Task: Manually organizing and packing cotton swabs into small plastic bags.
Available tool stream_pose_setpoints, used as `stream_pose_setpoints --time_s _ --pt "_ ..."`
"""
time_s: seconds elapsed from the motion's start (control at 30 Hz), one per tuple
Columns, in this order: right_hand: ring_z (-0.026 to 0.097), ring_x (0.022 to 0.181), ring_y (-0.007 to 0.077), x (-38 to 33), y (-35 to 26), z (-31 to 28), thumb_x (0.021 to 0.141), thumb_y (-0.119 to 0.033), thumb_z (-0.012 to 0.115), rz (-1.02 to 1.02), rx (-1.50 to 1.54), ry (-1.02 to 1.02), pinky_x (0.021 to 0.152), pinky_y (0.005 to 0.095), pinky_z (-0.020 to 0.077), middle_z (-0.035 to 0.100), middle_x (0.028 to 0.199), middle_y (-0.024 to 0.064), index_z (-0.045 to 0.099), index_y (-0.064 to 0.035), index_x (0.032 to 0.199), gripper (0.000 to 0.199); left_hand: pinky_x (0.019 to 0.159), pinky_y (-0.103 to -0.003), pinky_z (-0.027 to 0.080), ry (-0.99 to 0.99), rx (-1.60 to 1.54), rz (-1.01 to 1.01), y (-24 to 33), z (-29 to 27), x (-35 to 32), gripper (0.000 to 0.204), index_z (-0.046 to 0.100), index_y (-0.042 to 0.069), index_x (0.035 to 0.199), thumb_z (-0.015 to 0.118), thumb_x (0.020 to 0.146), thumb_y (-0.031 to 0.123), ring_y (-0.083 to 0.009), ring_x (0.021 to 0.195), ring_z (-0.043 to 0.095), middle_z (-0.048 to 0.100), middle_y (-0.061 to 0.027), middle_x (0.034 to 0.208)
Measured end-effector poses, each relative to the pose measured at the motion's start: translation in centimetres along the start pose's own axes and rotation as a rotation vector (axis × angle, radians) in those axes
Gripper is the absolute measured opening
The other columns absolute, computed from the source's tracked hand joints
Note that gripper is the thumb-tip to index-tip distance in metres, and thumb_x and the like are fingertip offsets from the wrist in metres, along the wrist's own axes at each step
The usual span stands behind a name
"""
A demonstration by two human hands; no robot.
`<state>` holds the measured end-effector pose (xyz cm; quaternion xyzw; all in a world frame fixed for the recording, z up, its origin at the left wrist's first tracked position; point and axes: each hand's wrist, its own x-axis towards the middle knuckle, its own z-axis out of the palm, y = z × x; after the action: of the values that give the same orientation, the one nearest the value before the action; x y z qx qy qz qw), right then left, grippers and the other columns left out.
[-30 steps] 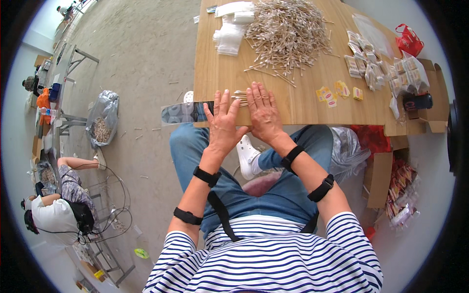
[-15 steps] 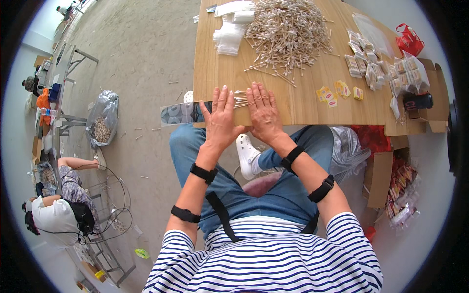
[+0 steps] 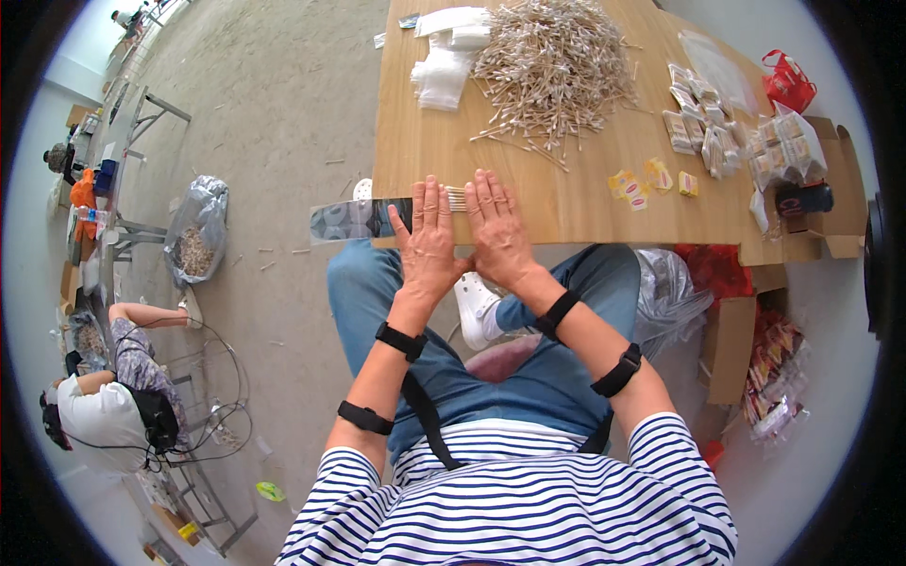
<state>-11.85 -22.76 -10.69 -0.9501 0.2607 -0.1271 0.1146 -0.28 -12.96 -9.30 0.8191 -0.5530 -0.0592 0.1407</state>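
Observation:
Near the front edge of the wooden table, my left hand lies flat with its fingers stretched out. My right hand is likewise flat, palm down, just to its right. Between the two sets of fingers is a small bunch of cotton swabs, bordered by both hands and partly hidden by them. A dark, see-through strip sticks out past the table's left edge, and its right end is under or beside my left fingers. Farther back lies a big heap of loose cotton swabs.
White plastic bags are left of the heap. Yellow labels, packed swab bundles, a dark can and a red bag lie rightward. An open cardboard box stands below; a co-worker sits at far left.
My hands have come closer together, the right one shifting left, so the swab bunch between them shows narrower. Both have slid slightly toward me.

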Motion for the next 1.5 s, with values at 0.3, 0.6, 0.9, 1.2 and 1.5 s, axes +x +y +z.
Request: stream_pose_setpoints --time_s 0.3,0.6,0.9,1.2,1.5 --pt "0.051 0.131 0.0392 3.4 3.4 -4.0 0.078 -0.012 0.073 0.174 0.327 0.11 0.108 0.0445 0.0432 0.052 0.138 0.0248 0.053 -0.0001 0.138 0.064 0.123 -0.059 0.001 -0.04 0.022 0.119 1.0 -1.3 0.5 0.133 0.022 0.003 0.158 0.092 0.052 0.043 -0.0267 0.156 0.011 0.018 -0.0145 0.167" --pt "0.068 0.085 0.0406 6.8 4.4 -1.6 0.079 -0.001 0.064 0.087 0.079 0.055 0.071 0.0489 0.0559 0.061 0.098 0.018 0.062 -0.0036 0.094 0.016 0.124 -0.06 0.003 -0.02 -0.011 0.149 1.2 1.2 0.9 0.133 0.023 0.003 0.158 0.091 0.052 0.045 -0.0284 0.155 0.014 0.02 -0.0149 0.166" --pt "0.07 0.085 0.0361 10.3 5.6 -1.7 0.081 -0.008 0.067 0.082 -0.072 0.163 0.071 0.0452 0.0571 0.063 0.097 0.0171 0.065 -0.0051 0.086 0.006 0.124 -0.059 0.003 -0.025 -0.004 0.15 1.4 1.1 1.1 0.132 0.024 0.002 0.158 0.09 0.052 0.046 -0.0284 0.155 0.014 0.021 -0.0146 0.166" --pt "0.068 0.082 0.0397 7.2 3.4 -2.2 0.079 -0.006 0.068 0.136 0.099 0.064 0.07 0.0482 0.0562 0.063 0.093 0.0176 0.063 -0.0054 0.084 0.007 0.124 -0.057 0.003 0.011 -0.014 0.15 1.3 1.2 1.0 0.133 0.024 0.003 0.158 0.091 0.051 0.044 -0.0276 0.156 0.013 0.018 -0.0141 0.167" --pt "0.067 0.092 0.0375 3.9 7.6 -4.6 0.083 -0.007 0.064 0.411 -0.024 0.276 0.073 0.0472 0.0561 0.062 0.098 0.0175 0.063 -0.0068 0.093 0.01 0.124 -0.058 0.006 -0.001 -0.023 0.154 1.1 1.1 0.9 0.128 0.027 0.004 0.156 0.092 0.052 0.041 -0.028 0.154 0.017 0.024 -0.0137 0.164"
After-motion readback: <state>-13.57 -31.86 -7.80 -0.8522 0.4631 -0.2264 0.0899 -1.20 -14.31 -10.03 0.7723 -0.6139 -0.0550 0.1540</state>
